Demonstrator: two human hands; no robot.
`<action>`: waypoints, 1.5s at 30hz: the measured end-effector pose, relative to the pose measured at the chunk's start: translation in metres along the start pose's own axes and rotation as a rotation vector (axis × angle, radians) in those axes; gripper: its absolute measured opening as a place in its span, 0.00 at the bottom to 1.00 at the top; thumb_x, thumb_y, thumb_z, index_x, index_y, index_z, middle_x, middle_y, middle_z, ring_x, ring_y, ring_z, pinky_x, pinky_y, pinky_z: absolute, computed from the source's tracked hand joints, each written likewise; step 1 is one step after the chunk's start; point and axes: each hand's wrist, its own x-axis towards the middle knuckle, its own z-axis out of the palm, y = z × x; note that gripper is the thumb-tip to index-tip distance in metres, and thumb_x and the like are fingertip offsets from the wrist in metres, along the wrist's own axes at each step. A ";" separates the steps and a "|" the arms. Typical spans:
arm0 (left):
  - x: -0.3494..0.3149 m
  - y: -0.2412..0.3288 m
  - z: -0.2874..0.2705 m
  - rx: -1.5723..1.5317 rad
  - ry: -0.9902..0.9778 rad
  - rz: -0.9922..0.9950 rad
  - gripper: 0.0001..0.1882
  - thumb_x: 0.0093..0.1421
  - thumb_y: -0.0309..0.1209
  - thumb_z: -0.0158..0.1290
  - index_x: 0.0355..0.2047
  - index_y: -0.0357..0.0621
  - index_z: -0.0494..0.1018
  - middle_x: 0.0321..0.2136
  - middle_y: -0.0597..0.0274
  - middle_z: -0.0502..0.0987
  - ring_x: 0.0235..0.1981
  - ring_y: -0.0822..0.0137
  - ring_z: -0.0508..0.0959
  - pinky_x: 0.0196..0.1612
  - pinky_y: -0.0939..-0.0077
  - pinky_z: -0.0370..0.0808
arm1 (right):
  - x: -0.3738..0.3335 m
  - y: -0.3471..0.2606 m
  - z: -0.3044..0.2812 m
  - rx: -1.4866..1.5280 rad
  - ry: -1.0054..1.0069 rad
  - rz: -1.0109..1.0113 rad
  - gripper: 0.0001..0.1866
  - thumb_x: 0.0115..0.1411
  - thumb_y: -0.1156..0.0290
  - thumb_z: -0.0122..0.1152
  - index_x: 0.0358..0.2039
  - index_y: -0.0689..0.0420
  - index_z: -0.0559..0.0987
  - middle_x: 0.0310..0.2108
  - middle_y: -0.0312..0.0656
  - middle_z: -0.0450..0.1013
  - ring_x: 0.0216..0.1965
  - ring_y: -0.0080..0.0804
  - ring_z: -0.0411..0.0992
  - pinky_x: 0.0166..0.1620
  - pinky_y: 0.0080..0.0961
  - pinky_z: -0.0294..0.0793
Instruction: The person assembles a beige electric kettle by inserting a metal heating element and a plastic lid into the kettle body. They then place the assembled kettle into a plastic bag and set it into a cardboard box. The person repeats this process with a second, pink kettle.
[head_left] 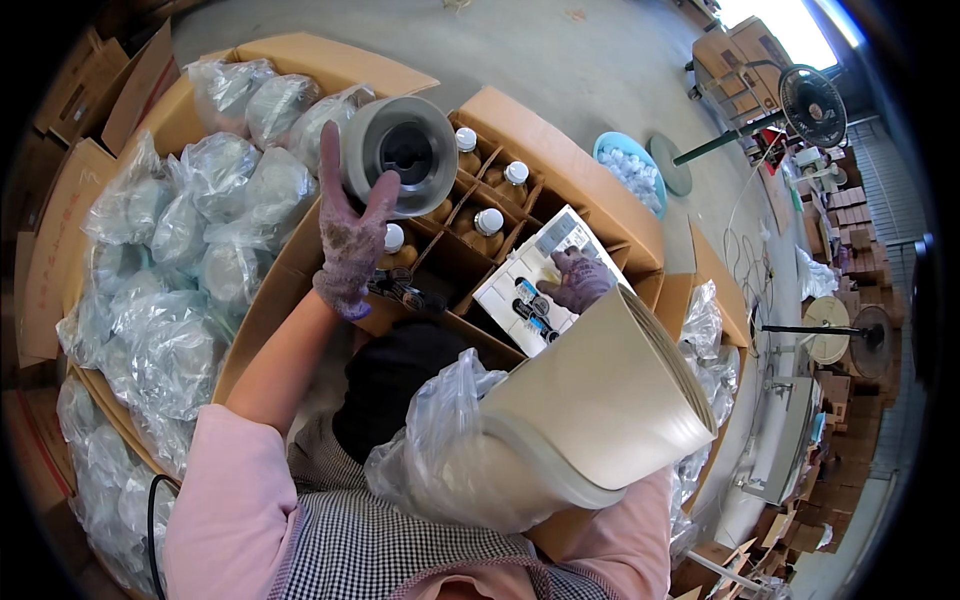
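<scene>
My gloved left hand grips a round, translucent grey container by its side, with fingers wrapped along it. Its wide mouth faces up, and a dark shape shows at the bottom. Under my gloved right hand lies a flat white sheet with small black-and-blue labels. That hand's fingers are curled at the sheet; what they pinch, if anything, is hidden. A large beige roll of layered sheet, partly in a clear plastic bag, covers my right forearm. Brown bottles with white caps stand in a divided carton.
On the left, a big carton is full of plastic-wrapped round containers. More bagged pieces sit in a box at the right. Beyond are a blue basin, standing fans and stacked cartons.
</scene>
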 end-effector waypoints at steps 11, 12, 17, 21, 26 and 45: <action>0.020 0.000 -0.022 0.526 -0.151 0.033 0.11 0.64 0.33 0.55 0.44 0.43 0.80 0.45 0.53 0.76 0.49 0.60 0.76 0.55 0.71 0.70 | 0.099 -0.068 0.010 0.204 0.187 -0.187 0.30 0.51 0.51 0.68 0.50 0.53 0.74 0.46 0.55 0.73 0.47 0.52 0.74 0.51 0.43 0.74; 0.026 0.002 -0.029 0.515 -0.194 -0.102 0.13 0.65 0.36 0.55 0.44 0.42 0.80 0.44 0.53 0.77 0.47 0.60 0.77 0.54 0.71 0.70 | 0.092 -0.068 -0.006 0.208 0.198 -0.185 0.30 0.51 0.51 0.68 0.50 0.53 0.74 0.45 0.54 0.74 0.46 0.51 0.75 0.50 0.42 0.75; 0.030 0.020 -0.012 0.758 -0.603 -0.486 0.37 0.67 0.62 0.38 0.41 0.39 0.81 0.37 0.55 0.81 0.44 0.66 0.78 0.55 0.72 0.69 | -0.016 -0.036 -0.145 0.409 0.855 -0.208 0.24 0.49 0.60 0.70 0.44 0.59 0.76 0.36 0.48 0.77 0.37 0.44 0.77 0.40 0.36 0.77; 0.027 -0.004 0.052 0.341 -0.791 -0.622 0.48 0.63 0.72 0.27 0.55 0.42 0.74 0.49 0.51 0.77 0.52 0.57 0.74 0.62 0.66 0.64 | -0.112 -0.021 -0.207 0.294 1.169 -0.278 0.27 0.48 0.60 0.71 0.47 0.59 0.76 0.34 0.48 0.76 0.33 0.44 0.77 0.35 0.36 0.76; 0.028 0.002 0.149 -0.784 -0.904 -0.781 0.49 0.60 0.71 0.37 0.68 0.46 0.52 0.60 0.50 0.67 0.60 0.51 0.69 0.63 0.50 0.66 | -0.177 -0.032 -0.199 -0.033 0.887 -0.447 0.31 0.46 0.65 0.74 0.53 0.54 0.77 0.45 0.46 0.74 0.45 0.46 0.73 0.48 0.37 0.74; -0.063 0.063 0.118 0.374 -0.979 0.246 0.34 0.69 0.56 0.35 0.54 0.35 0.69 0.47 0.48 0.75 0.50 0.55 0.72 0.57 0.61 0.66 | -0.210 -0.007 -0.122 1.267 0.575 -0.299 0.31 0.56 0.64 0.65 0.60 0.56 0.70 0.52 0.42 0.71 0.52 0.32 0.70 0.55 0.30 0.70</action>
